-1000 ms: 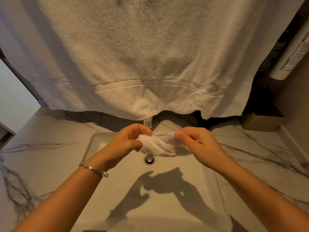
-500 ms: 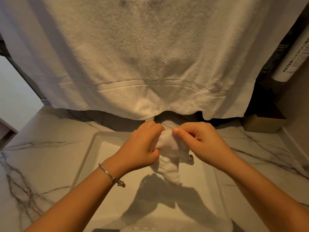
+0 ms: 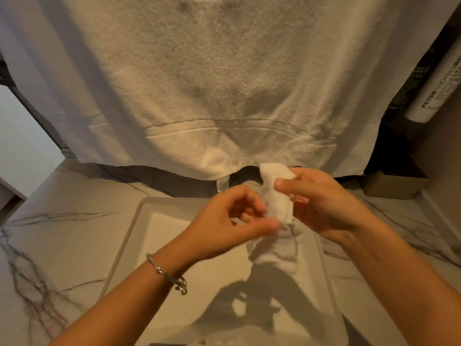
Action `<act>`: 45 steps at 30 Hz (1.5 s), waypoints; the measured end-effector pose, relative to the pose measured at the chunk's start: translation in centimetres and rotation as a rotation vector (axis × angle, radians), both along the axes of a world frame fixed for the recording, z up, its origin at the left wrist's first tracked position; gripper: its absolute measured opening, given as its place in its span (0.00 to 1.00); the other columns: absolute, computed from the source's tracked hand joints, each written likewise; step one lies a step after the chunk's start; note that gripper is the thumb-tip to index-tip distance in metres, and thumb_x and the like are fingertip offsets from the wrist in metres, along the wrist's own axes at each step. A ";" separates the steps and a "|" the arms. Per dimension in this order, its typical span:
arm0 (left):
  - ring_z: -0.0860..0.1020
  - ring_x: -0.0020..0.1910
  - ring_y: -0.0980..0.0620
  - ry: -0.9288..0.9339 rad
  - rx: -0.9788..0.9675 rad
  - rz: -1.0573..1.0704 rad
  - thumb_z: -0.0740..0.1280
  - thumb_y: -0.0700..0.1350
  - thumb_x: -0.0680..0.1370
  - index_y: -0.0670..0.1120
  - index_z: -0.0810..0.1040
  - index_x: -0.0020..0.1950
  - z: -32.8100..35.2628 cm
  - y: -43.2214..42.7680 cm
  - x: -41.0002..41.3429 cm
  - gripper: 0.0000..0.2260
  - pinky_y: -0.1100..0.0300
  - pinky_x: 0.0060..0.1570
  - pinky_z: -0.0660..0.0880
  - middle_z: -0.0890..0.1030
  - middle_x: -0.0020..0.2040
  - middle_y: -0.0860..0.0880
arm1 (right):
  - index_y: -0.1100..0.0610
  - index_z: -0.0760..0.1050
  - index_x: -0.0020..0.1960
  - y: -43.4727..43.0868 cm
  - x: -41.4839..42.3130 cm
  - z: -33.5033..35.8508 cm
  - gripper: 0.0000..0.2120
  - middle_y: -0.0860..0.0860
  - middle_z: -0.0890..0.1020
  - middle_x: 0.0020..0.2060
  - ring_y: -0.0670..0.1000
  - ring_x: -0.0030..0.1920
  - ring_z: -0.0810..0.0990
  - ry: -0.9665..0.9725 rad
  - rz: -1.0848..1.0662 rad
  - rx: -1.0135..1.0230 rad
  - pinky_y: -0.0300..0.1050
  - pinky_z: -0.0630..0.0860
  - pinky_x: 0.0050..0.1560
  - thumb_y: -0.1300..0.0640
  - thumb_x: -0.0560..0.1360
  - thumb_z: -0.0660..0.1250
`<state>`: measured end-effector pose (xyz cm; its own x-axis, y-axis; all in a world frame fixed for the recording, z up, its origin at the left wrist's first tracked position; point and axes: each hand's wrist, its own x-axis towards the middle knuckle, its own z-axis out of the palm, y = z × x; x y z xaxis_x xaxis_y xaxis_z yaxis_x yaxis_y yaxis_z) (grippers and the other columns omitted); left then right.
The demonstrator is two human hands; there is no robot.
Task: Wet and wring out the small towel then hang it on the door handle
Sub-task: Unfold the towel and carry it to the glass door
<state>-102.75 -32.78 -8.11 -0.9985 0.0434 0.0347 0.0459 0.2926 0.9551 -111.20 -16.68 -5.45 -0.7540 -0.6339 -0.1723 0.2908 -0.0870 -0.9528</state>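
Observation:
The small white towel (image 3: pixel 277 203) hangs as a twisted bundle over the white sink (image 3: pixel 139 233). My right hand (image 3: pixel 321 206) grips its upper part, with one corner sticking up above my fingers. My left hand (image 3: pixel 232 221) is just left of the towel, fingers loosely curled and blurred; the fingertips touch its lower part, but I cannot tell whether they grip it. The towel's lower end droops toward the basin. No door handle is in view.
A large white bath towel (image 3: pixel 224 83) hangs across the back and covers most of the tap (image 3: pixel 222 184). The sink sits in a veined marble counter (image 3: pixel 62 233). At the right stand a white tube (image 3: pixel 439 88) and a small cardboard box (image 3: pixel 391 186).
The towel went from stretched sideways between both hands to hanging upright. My right hand rose with its top end. My left hand has loosened and slid down to the left.

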 end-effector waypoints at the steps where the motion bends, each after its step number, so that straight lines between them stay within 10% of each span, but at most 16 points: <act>1: 0.80 0.41 0.52 0.009 -0.023 -0.033 0.77 0.53 0.61 0.50 0.73 0.47 0.3 0.8 0.1 0.20 0.59 0.39 0.79 0.81 0.43 0.50 | 0.63 0.77 0.42 -0.2 0.1 0.2 0.03 0.53 0.82 0.30 0.49 0.32 0.82 0.010 0.032 -0.034 0.39 0.79 0.33 0.65 0.69 0.66; 9: 0.81 0.35 0.59 -0.023 0.133 -0.009 0.68 0.28 0.69 0.49 0.74 0.52 0.4 1.6 -0.5 0.19 0.67 0.33 0.76 0.82 0.40 0.52 | 0.53 0.72 0.64 -0.2 1.2 -0.1 0.34 0.48 0.82 0.54 0.44 0.55 0.81 0.356 0.037 0.098 0.34 0.77 0.54 0.61 0.59 0.77; 15: 0.80 0.34 0.57 -0.064 0.134 0.114 0.59 0.24 0.70 0.34 0.75 0.51 -0.6 0.1 -0.6 0.13 0.67 0.32 0.77 0.80 0.39 0.44 | 0.55 0.79 0.42 0.4 1.1 -1.9 0.06 0.51 0.82 0.39 0.48 0.40 0.80 0.888 -0.147 0.627 0.42 0.77 0.41 0.52 0.69 0.71; 18: 0.73 0.25 0.60 -0.005 -0.086 0.313 0.56 0.27 0.71 0.32 0.76 0.45 0.2 -2.6 -1.0 0.10 0.70 0.22 0.68 0.76 0.33 0.42 | 0.60 0.76 0.35 1.8 -0.4 -1.9 0.12 0.54 0.79 0.29 0.50 0.30 0.75 0.827 -0.128 0.686 0.44 0.71 0.33 0.55 0.74 0.66; 21: 0.78 0.34 0.43 0.158 -0.480 0.399 0.57 0.39 0.68 0.40 0.79 0.43 2.6 -5.9 -1.0 0.12 0.54 0.36 0.75 0.82 0.36 0.37 | 0.56 0.79 0.36 3.1 -1.9 0.3 0.09 0.52 0.79 0.27 0.48 0.31 0.76 0.760 -0.217 0.580 0.44 0.72 0.37 0.60 0.74 0.65; 26: 0.70 0.33 0.54 0.980 -0.837 0.566 0.58 0.36 0.72 0.41 0.76 0.46 7.6 -7.3 0.2 0.09 0.66 0.38 0.68 0.77 0.38 0.47 | 0.48 0.77 0.47 3.6 -0.1 4.1 0.09 0.41 0.80 0.38 0.42 0.40 0.80 1.154 -0.550 0.097 0.40 0.75 0.39 0.49 0.79 0.59; 28: 0.75 0.36 0.46 0.802 -1.019 0.324 0.58 0.38 0.72 0.42 0.76 0.47 5.9 -7.4 -0.2 0.09 0.55 0.37 0.74 0.78 0.38 0.44 | 0.53 0.75 0.45 3.0 0.1 2.4 0.13 0.47 0.79 0.38 0.49 0.38 0.79 1.297 -0.331 0.370 0.44 0.74 0.37 0.49 0.79 0.55; 31: 0.79 0.40 0.44 -0.112 -1.198 -0.110 0.61 0.42 0.72 0.45 0.77 0.43 1.3 -7.4 -0.2 0.06 0.48 0.41 0.77 0.80 0.37 0.45 | 0.54 0.70 0.38 2.9 0.1 -2.8 0.10 0.50 0.78 0.33 0.53 0.35 0.77 1.219 0.162 1.048 0.50 0.74 0.36 0.52 0.77 0.58; 41: 0.69 0.24 0.52 0.304 -0.727 0.201 0.59 0.58 0.66 0.50 0.67 0.30 3.7 -8.3 -1.1 0.13 0.55 0.27 0.67 0.68 0.23 0.52 | 0.56 0.75 0.36 2.3 -3.1 0.8 0.10 0.45 0.70 0.27 0.41 0.28 0.69 0.897 -0.158 0.645 0.39 0.64 0.32 0.58 0.76 0.63; 45: 0.67 0.26 0.52 0.714 -0.820 0.405 0.65 0.52 0.69 0.45 0.71 0.34 8.7 -8.7 -0.3 0.11 0.57 0.27 0.64 0.68 0.26 0.51 | 0.54 0.76 0.41 2.9 -1.1 6.5 0.09 0.52 0.75 0.30 0.44 0.32 0.73 1.095 -0.323 0.379 0.38 0.69 0.33 0.51 0.77 0.62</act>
<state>-103.09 -41.52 0.58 -0.7092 -0.0042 0.7050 0.2594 0.9283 0.2665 -112.32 -13.82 1.04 -0.7309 -0.4366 0.5245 -0.6728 0.3319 -0.6612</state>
